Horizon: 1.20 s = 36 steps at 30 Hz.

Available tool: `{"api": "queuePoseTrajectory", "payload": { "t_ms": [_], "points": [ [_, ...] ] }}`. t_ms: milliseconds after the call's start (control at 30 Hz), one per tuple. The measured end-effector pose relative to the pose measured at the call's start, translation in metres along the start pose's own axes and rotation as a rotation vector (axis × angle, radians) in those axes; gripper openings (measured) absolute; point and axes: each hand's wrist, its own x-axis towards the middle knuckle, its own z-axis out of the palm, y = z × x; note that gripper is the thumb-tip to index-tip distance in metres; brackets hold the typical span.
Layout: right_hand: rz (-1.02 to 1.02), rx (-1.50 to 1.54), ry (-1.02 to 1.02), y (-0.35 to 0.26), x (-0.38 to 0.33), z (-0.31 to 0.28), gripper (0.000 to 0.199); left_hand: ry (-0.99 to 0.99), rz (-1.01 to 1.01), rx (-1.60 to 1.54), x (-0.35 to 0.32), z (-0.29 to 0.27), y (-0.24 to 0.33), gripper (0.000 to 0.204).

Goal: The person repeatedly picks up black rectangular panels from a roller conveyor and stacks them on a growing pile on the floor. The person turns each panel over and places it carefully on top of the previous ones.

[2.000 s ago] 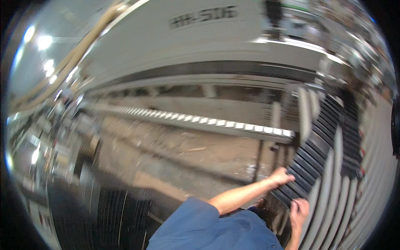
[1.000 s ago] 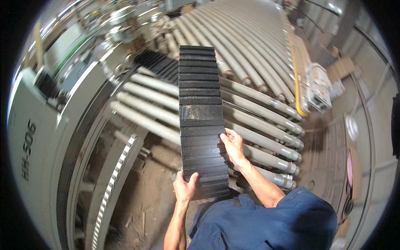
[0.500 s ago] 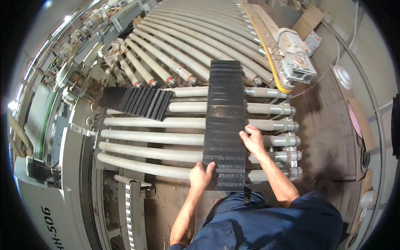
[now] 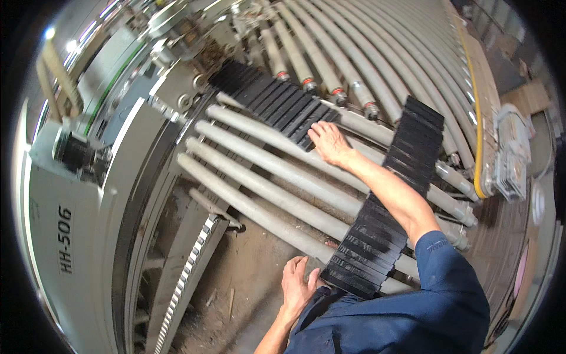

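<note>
Bright even daylight, lamp glare upper left, strong fisheye bending, dark rim

Two ribbed panels lie across the roller bed (image 4: 277, 171): one panel (image 4: 386, 200) at the near right, its near end just beside the left hand (image 4: 296, 283); the other panel (image 4: 274, 100) farther left, under the right hand (image 4: 329, 141). A machine housing (image 4: 88, 236) stands left.

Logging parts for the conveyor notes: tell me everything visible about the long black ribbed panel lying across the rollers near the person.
The long black ribbed panel is a narrow, dark, matte strip of stacked crosswise slats, wood or board by its look. It lies flat and slanted across several grey rollers, its near end overhanging them. The left hand touches that near corner. The right forearm crosses above it; the right hand rests on a second black panel farther off.
</note>
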Motion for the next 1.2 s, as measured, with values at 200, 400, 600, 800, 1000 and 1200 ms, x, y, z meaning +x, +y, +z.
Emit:
{"api": "queuePoseTrajectory", "payload": {
  "t_ms": [200,400,600,800,1000,1200],
  "points": [
    [-0.100,0.029,-0.107,-0.008,0.022,-0.010,0.017,0.066,-0.188,-0.138,-0.036,-0.003,-0.029,0.039],
    [-0.249,0.133,-0.184,-0.053,-0.018,-0.096,0.024,-0.001,-0.247,-0.497,-0.039,-0.003,-0.043,0.035],
    [-0.199,0.226,0.027,-0.180,-0.107,-0.201,0.033,-0.177,-0.330,-1.328,-0.019,0.017,-0.055,0.049],
    [0.252,0.476,0.280,-0.285,-0.172,-0.258,0.031,-0.366,-0.420,-1.808,0.023,0.027,-0.026,0.041],
    [0.768,0.678,0.311,-0.319,-0.254,-0.257,0.035,-0.319,-0.515,-1.540,0.035,0.041,-0.031,0.044],
    [1.078,1.023,0.395,-0.341,-0.302,-0.257,0.031,-0.232,-0.399,-1.152,0.021,0.047,-0.006,0.044]
  ]
}}
